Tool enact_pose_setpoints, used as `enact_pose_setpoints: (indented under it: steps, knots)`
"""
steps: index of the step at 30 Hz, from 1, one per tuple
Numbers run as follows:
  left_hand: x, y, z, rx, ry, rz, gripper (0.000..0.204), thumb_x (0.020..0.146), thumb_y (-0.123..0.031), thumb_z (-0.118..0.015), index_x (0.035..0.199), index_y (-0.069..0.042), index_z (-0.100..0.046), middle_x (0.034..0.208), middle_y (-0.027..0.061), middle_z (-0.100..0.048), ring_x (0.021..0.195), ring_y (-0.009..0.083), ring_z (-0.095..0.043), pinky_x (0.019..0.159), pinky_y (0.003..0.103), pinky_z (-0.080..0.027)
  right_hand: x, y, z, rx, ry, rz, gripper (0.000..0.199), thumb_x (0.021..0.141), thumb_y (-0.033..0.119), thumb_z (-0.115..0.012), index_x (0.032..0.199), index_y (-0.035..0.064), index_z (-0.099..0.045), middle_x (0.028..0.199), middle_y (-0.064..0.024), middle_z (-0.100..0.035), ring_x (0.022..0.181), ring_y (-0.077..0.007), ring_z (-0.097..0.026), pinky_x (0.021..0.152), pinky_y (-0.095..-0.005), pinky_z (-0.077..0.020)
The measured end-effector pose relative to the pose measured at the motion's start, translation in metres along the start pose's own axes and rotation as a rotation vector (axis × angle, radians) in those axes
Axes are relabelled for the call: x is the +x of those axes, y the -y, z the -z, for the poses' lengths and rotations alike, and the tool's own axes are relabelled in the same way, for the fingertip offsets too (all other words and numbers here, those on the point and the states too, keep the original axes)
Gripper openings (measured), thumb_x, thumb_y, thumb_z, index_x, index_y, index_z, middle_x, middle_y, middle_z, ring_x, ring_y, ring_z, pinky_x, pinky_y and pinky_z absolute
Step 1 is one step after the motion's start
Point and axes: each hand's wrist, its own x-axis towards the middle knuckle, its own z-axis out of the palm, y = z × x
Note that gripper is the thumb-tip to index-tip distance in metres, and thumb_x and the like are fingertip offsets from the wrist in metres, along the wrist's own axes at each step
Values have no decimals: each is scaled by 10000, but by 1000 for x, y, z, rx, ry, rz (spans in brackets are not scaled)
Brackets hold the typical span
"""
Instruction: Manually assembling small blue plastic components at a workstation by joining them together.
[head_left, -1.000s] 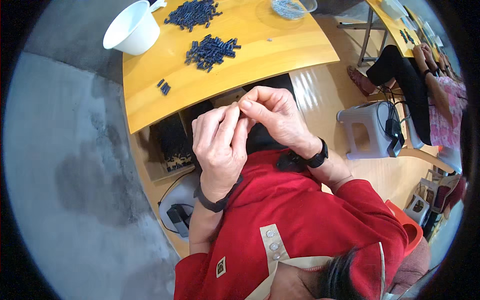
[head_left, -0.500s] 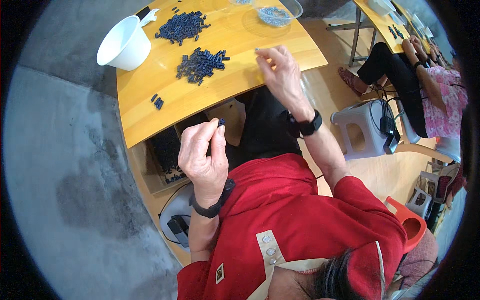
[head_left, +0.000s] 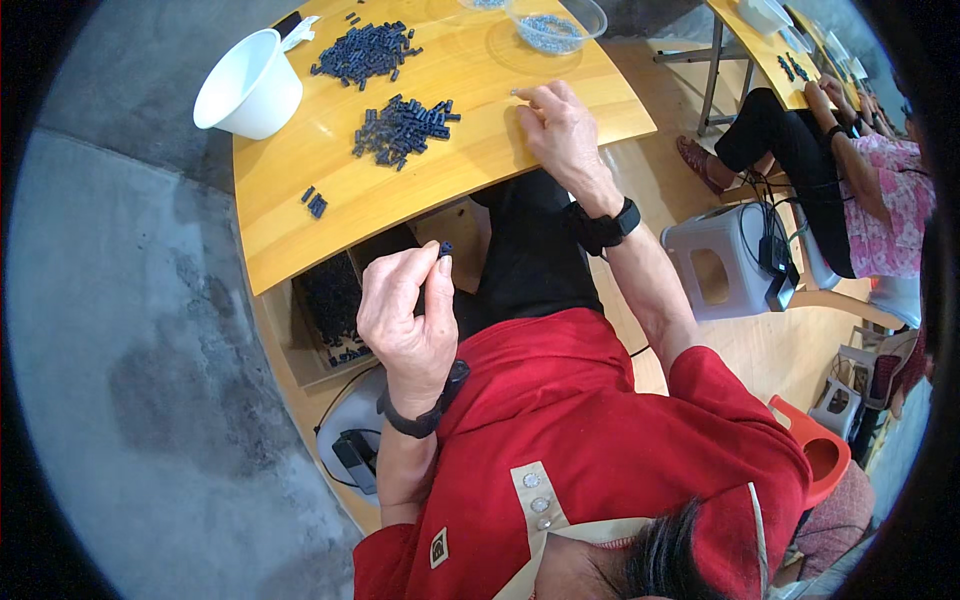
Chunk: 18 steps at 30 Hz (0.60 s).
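My left hand [head_left: 405, 315] is raised in front of the table edge, thumb and forefinger pinching a small dark blue cylinder [head_left: 446, 248] with a hole in its end. Over the right part of the table, my right hand [head_left: 565, 135] has its fingers bent together, a tiny silvery piece [head_left: 515, 92] at the fingertips. Between and beyond my hands lies a pile of dark blue cylinders [head_left: 400, 132], with a second pile [head_left: 365, 55] farther back. A few more cylinders [head_left: 317, 205] sit near the left front edge.
A white tub [head_left: 250, 90] stands at the table's left edge. At the back right, a clear bowl [head_left: 558, 30] holds small silvery parts. Under the wooden table [head_left: 290, 245] is a box of dark pieces [head_left: 335, 310]. Another person [head_left: 870, 190] works at a table on the right, beside a grey stool [head_left: 715, 260].
My right hand has shifted slightly away from me over the table, the tiny piece at its fingertips moving too. My left hand stays nearly still, the cylinder's end now turned more into view.
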Motion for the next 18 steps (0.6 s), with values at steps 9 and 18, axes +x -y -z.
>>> enact_pose_setpoints:
  steps: [9,18]
  knots:
    - [-1,0,0,-25,7,-8,149,797,59,-715,938,15,-706,852,106,-670,765,197,-637,716,290,-508,14,-11,-1,-11,49,-42,175,870,169,-608,980,90,-719,952,-138,-626,888,-330,-632,770,-425,-516]
    - [-1,1,0,-25,13,12,143,801,49,-716,940,18,-704,855,107,-670,770,195,-636,719,288,-505,13,-7,-1,-56,133,-66,151,874,202,-613,941,119,-720,932,-114,-628,902,-321,-635,757,-448,-512]
